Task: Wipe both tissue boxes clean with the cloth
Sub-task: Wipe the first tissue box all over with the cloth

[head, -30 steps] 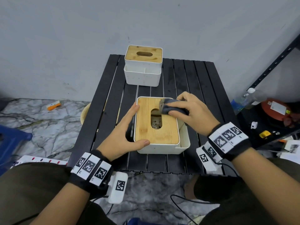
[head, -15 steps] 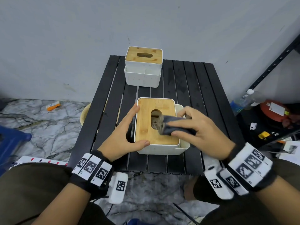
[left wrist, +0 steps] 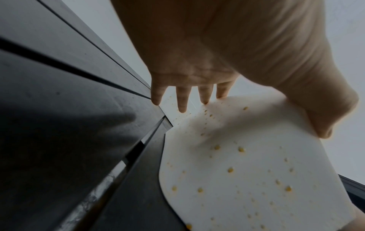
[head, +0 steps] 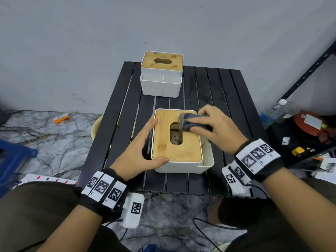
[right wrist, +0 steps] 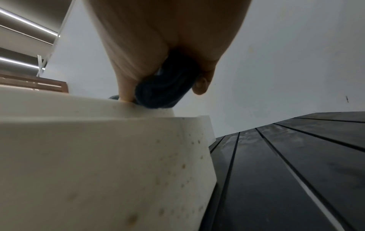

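Observation:
The near tissue box [head: 177,152] is white with a bamboo lid and an oval slot, and stands at the middle of the black slatted table [head: 227,99]. My right hand [head: 214,128] grips a folded grey cloth [head: 192,121] and presses it on the lid's far right part, beside the slot. In the right wrist view the cloth [right wrist: 164,87] is bunched under the fingers on the box's rim [right wrist: 98,106]. My left hand [head: 140,151] holds the box's left side, fingers straight along the wall, thumb on the front corner. Its speckled white wall [left wrist: 247,164] fills the left wrist view. A second, similar box [head: 161,75] stands at the table's far edge.
A grey wall rises right behind the table. A black metal shelf [head: 309,73] at the right holds a plastic bottle [head: 272,113] and a red object [head: 309,122]. A blue stool [head: 12,157] and an orange item [head: 61,118] lie on the marble floor at the left.
My right hand slid the cloth from the lid's far right toward me across the lid, then back to the far part. The left hand and the box stayed put.

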